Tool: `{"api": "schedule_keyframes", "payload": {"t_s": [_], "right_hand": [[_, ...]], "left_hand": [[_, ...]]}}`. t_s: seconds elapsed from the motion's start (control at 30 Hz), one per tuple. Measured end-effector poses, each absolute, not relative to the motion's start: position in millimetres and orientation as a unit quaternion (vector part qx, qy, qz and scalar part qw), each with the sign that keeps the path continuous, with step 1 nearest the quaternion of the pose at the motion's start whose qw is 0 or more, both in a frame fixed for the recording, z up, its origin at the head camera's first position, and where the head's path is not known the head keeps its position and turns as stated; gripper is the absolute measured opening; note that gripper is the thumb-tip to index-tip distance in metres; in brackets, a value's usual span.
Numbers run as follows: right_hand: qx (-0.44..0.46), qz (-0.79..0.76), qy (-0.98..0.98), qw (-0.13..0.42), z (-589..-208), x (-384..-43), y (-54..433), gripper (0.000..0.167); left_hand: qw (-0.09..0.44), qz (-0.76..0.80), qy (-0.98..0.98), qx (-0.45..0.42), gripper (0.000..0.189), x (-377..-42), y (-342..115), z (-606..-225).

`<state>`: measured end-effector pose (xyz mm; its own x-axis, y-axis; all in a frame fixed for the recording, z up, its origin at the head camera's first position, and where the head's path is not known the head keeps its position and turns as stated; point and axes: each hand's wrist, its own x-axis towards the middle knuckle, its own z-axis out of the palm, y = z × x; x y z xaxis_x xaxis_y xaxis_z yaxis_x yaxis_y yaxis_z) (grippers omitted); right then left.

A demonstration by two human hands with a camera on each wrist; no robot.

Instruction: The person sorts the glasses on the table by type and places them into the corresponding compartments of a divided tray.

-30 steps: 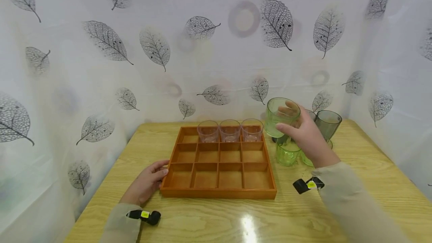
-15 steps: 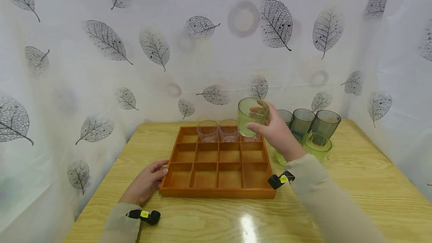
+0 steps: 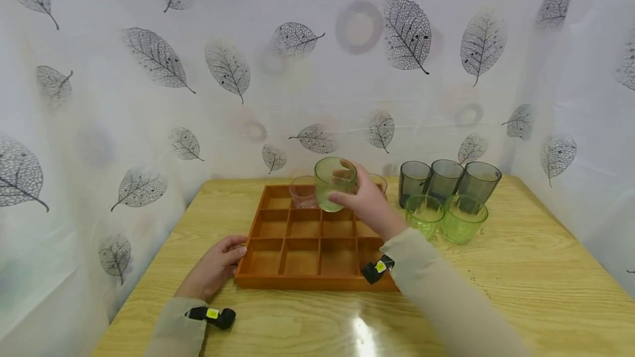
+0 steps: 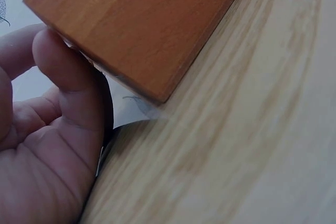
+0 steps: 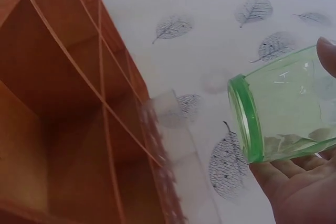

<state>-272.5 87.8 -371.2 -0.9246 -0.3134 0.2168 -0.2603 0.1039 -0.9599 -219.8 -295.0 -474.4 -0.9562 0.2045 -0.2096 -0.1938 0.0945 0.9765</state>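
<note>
The right hand [image 3: 366,196] pinches a green glass [image 3: 328,187] between thumb and fingers above the back row of the compartmented wooden tray [image 3: 317,283], where clear glasses [image 3: 303,196] sit. The left hand [image 3: 218,262], fingers loosely bent, touches the tray's left side. Right of the tray stand two green glasses [image 3: 463,223] before three grey tumblers [image 3: 446,179].

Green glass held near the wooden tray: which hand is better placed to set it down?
Probably the right hand: it grips the green glass near the wooden tray. The left hand holds no glass and touches the tray's left side.
</note>
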Motion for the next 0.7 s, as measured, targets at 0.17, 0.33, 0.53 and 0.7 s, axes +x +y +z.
{"api": "schedule_keyframes", "payload": {"t_s": [0.17,0.33,0.53,0.7], "right_hand": [[-0.186,-0.639,0.746,0.031,-383,-274,69,0.087],[-0.166,-0.626,0.761,0.037,-396,-276,53,0.086],[-0.155,-0.629,0.761,0.037,-413,-279,41,0.086],[-0.142,-0.615,0.775,0.036,-418,-278,34,0.091]], "left_hand": [[0.149,0.672,0.725,0.003,0.042,-220,-295,-474],[0.152,0.674,0.723,-0.008,0.038,-220,-293,-473],[0.152,0.676,0.72,-0.018,0.038,-221,-293,-472],[0.151,0.676,0.721,-0.018,0.036,-221,-294,-473]]}}
